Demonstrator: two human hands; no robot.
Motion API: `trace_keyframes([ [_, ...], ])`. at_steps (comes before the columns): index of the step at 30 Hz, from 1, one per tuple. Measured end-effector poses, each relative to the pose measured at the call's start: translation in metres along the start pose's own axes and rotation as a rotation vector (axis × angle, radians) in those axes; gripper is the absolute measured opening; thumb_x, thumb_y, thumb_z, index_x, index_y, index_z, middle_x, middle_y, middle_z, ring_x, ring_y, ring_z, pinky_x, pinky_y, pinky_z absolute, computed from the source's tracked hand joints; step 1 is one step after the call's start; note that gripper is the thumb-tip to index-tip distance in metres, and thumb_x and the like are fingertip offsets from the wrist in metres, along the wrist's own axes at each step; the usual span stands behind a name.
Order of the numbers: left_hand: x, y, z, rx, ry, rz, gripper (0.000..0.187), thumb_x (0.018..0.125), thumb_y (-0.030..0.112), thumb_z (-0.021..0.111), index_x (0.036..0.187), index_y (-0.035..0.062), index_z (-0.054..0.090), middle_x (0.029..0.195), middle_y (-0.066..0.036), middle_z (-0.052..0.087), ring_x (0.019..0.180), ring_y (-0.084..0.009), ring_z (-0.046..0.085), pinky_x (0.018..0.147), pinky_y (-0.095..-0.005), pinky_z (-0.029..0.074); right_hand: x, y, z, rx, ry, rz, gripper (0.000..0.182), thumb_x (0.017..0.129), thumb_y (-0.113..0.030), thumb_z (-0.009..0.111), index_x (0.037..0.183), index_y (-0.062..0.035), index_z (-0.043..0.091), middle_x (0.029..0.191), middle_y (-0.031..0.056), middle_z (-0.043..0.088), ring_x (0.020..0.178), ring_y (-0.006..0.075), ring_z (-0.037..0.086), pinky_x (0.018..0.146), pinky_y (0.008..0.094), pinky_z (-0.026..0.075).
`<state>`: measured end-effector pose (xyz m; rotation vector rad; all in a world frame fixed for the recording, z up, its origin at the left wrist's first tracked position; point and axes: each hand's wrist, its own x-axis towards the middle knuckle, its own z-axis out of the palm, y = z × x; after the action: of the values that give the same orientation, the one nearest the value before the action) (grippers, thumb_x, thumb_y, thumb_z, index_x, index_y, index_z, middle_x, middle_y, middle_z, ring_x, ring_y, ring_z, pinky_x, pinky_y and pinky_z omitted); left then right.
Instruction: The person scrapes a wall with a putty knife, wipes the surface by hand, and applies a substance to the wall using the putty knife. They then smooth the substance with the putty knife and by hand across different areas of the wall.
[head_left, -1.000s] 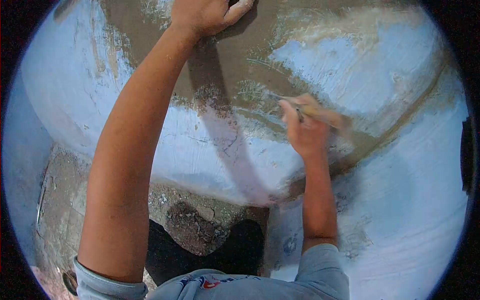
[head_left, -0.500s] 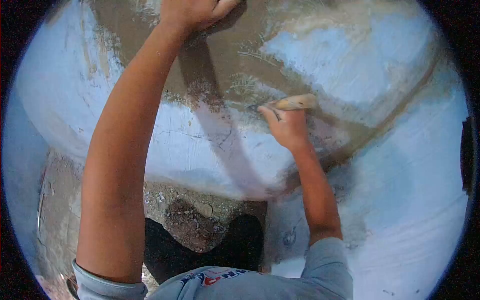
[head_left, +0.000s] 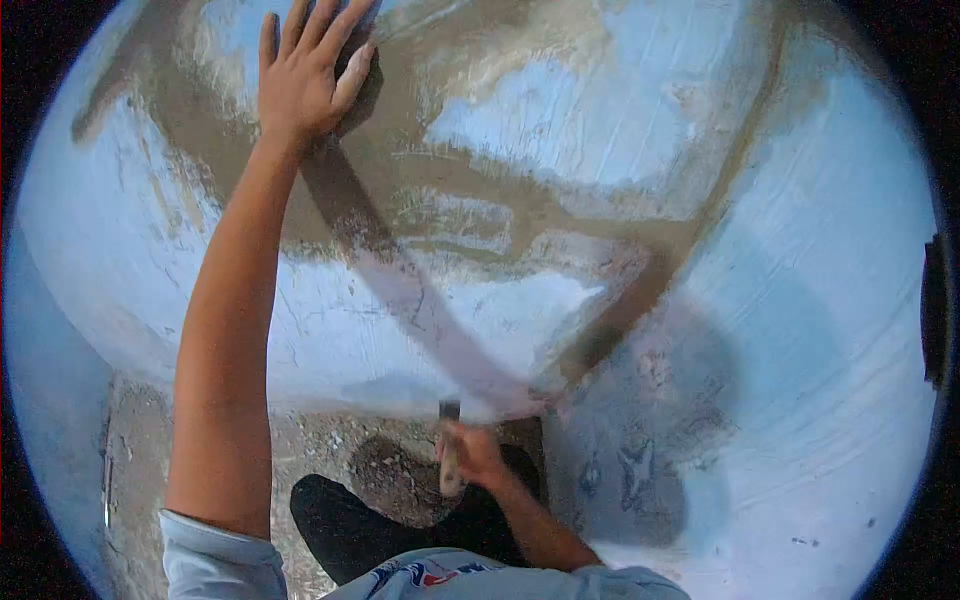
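Observation:
My left hand (head_left: pixel 312 75) is pressed on the wall (head_left: pixel 520 320) at the upper left, fingers spread, with nothing held. Brown damp patches and bare whitish-blue areas mark the wall around it. Low in the middle, my right hand (head_left: pixel 474 452) is closed round the wooden handle of a scraper (head_left: pixel 450 465). The dark blade of this tool points up, near the wall's lower edge, and looks slightly blurred. Whether the blade touches the wall cannot be told.
Rubble and dirt cover the ground (head_left: pixel 330 440) below the wall, around my dark-trousered legs (head_left: pixel 345 520). A pale side wall (head_left: pixel 800 400) meets the patched wall along a brown corner line at the right. A dark object (head_left: pixel 935 312) stands at the far right edge.
My right hand has moved down and left with the scraper, from the wall's middle to its lower edge. The view has shifted, and my left hand now shows fully.

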<state>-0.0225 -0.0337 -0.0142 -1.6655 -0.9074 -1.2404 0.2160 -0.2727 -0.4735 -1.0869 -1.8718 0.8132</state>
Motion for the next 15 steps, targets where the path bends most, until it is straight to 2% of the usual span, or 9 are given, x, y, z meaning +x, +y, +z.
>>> trace_keyframes([
  [1,-0.002,-0.003,0.002,-0.031,-0.029,0.000,0.062,0.100,0.040,0.049,0.159,0.0210,0.043,0.171,-0.012,0.026,0.158,-0.0390,0.016,0.126,-0.0593,0.005,-0.028,0.000,0.022,0.064,-0.029,0.020,0.037,0.099,-0.009,0.061,0.135,-0.0045,0.064,0.101,0.0112,0.076,0.085,0.0212,0.072,0.080,0.0351,0.057],
  [3,-0.002,-0.006,0.015,-0.070,0.134,0.082,0.058,0.104,0.047,0.048,0.159,0.0324,0.039,0.172,-0.005,0.023,0.159,-0.0323,0.019,0.126,-0.0607,0.005,-0.058,-0.060,0.036,0.249,-0.157,0.402,0.047,0.097,-0.005,0.058,0.144,-0.0009,0.057,0.116,0.0146,0.076,0.101,0.0230,0.073,0.089,0.0352,0.057],
  [4,-0.006,-0.008,0.022,-0.091,0.207,0.121,0.057,0.105,0.050,0.047,0.160,0.0381,0.038,0.173,-0.001,0.022,0.159,-0.0290,0.020,0.126,-0.0613,0.005,-0.074,-0.049,0.049,0.238,-0.201,0.334,0.050,0.097,-0.004,0.058,0.147,-0.0018,0.055,0.119,0.0143,0.075,0.103,0.0232,0.073,0.090,0.0356,0.057],
  [5,-0.014,-0.011,0.029,-0.034,0.163,0.041,0.057,0.106,0.046,0.048,0.161,0.0351,0.038,0.172,-0.003,0.025,0.158,-0.0320,0.022,0.125,-0.0605,0.007,-0.093,-0.028,0.064,0.227,-0.245,0.270,0.052,0.098,-0.004,0.057,0.150,-0.0027,0.052,0.123,0.0140,0.074,0.105,0.0233,0.073,0.090,0.0360,0.057],
  [8,-0.062,0.029,0.030,-0.064,0.060,-0.079,0.058,0.105,0.045,0.049,0.161,0.0318,0.038,0.173,-0.008,0.022,0.158,-0.0361,0.018,0.125,-0.0609,0.006,-0.112,-0.023,0.062,0.406,-0.142,0.285,0.055,0.101,-0.006,0.055,0.155,-0.0033,0.044,0.128,0.0161,0.071,0.100,0.0248,0.075,0.082,0.0350,0.060],
  [10,-0.104,0.057,0.035,-0.146,0.003,-0.037,0.061,0.105,0.047,0.049,0.162,0.0283,0.037,0.173,-0.013,0.017,0.158,-0.0419,0.013,0.124,-0.0640,0.004,-0.121,0.013,0.066,0.302,0.033,0.347,0.056,0.103,-0.007,0.053,0.158,-0.0049,0.040,0.125,0.0163,0.071,0.091,0.0226,0.077,0.076,0.0328,0.061],
  [12,-0.146,0.078,0.041,-0.065,-0.156,0.013,0.065,0.103,0.051,0.052,0.163,0.0325,0.034,0.173,-0.017,0.013,0.158,-0.0449,0.009,0.123,-0.0681,0.002,-0.111,-0.009,0.038,0.420,0.150,0.515,0.056,0.104,-0.009,0.054,0.158,-0.0046,0.039,0.114,0.0149,0.073,0.078,0.0177,0.073,0.066,0.0301,0.059],
  [13,-0.160,0.087,0.041,-0.085,-0.168,0.048,0.065,0.103,0.053,0.052,0.163,0.0340,0.034,0.173,-0.015,0.014,0.158,-0.0458,0.009,0.122,-0.0688,0.002,-0.104,-0.026,0.025,0.478,0.205,0.604,0.056,0.105,-0.010,0.054,0.158,-0.0044,0.039,0.109,0.0142,0.074,0.071,0.0152,0.071,0.062,0.0287,0.058],
  [15,-0.185,0.102,0.038,-0.118,-0.196,0.107,0.065,0.102,0.055,0.052,0.162,0.0370,0.035,0.174,-0.012,0.014,0.157,-0.0477,0.008,0.122,-0.0702,0.001,-0.096,-0.053,0.011,0.483,0.312,0.641,0.058,0.105,-0.010,0.054,0.159,-0.0030,0.036,0.103,0.0133,0.073,0.060,0.0121,0.063,0.054,0.0289,0.053],
])
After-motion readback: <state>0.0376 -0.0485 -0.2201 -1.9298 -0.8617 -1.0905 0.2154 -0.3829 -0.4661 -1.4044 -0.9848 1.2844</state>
